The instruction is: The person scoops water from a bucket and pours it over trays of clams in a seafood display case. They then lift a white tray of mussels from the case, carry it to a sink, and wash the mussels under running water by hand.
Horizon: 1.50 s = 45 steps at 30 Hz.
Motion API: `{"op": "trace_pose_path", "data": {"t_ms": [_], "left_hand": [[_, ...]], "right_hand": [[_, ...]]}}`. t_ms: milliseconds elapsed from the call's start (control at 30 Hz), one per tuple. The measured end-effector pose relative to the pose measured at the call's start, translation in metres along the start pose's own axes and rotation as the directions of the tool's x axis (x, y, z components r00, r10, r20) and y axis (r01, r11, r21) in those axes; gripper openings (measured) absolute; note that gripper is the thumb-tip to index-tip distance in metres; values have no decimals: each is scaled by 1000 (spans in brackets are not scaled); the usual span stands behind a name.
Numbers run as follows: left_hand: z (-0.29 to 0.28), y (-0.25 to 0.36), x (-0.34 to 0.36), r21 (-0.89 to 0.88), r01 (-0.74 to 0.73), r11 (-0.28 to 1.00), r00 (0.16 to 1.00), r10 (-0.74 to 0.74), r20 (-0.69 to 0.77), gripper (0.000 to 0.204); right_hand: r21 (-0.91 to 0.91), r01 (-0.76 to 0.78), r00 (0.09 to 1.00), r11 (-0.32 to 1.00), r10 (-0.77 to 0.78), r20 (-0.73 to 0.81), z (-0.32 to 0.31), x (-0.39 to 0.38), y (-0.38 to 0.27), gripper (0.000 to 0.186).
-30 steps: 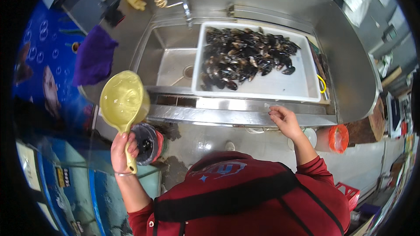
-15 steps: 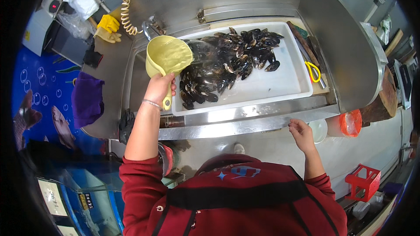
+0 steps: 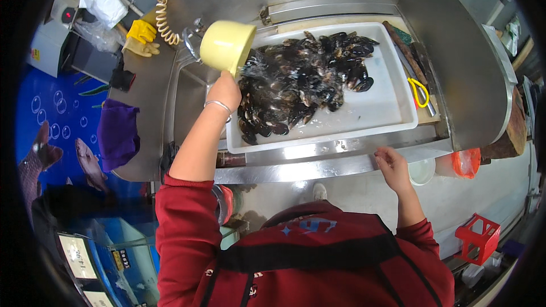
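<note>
My left hand (image 3: 225, 90) grips the handle of a pale yellow water scoop (image 3: 227, 44), tipped steeply to the right. Water runs from its mouth over a heap of dark mussels (image 3: 301, 77). The mussels lie in a shallow white tray (image 3: 364, 128), mostly across its left and middle, with bare tray at the right. My right hand (image 3: 391, 163) hangs just in front of the metal sink's front edge (image 3: 318, 165), with its fingers loosely curled. Whether anything is between those fingers does not show.
At the tray's right lie yellow-handled scissors (image 3: 420, 92) and a long wooden-looking handle (image 3: 405, 51). A faucet (image 3: 192, 42) and a coiled hose (image 3: 163, 17) are at the left, near yellow gloves (image 3: 141, 38). A red crate (image 3: 479, 239) stands on the floor.
My left hand has turned the scoop from nearly level to steeply tipped, moving it slightly right. Its water has spread over the mussels. My right hand stays near the sink's edge.
</note>
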<state>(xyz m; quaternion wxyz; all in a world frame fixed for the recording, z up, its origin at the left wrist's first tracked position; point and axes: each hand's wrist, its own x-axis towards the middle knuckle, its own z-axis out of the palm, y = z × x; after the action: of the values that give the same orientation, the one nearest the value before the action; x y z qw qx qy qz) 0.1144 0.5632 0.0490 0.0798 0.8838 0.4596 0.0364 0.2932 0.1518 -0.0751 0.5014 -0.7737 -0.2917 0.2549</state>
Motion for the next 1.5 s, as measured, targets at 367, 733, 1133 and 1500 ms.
{"op": "trace_pose_path", "data": {"t_ms": [367, 733, 1133, 1500], "left_hand": [[17, -62, -155, -868, 242, 433, 960, -240, 148, 19], [116, -147, -543, -918, 147, -369, 188, -900, 393, 16], [308, -260, -611, -144, 989, 24, 73, -936, 345, 32], [264, -223, -577, -697, -262, -667, 384, -735, 559, 20]], "right_hand": [[-146, 95, 983, 985, -70, 172, 22, 15, -27, 24], [-403, 348, 905, 847, -191, 380, 17, 28, -45, 23], [-601, 578, 781, 552, -162, 603, 8, 39, -140, 30], [-692, 480, 845, 538, -74, 529, -5, 5, -127, 26]]}}
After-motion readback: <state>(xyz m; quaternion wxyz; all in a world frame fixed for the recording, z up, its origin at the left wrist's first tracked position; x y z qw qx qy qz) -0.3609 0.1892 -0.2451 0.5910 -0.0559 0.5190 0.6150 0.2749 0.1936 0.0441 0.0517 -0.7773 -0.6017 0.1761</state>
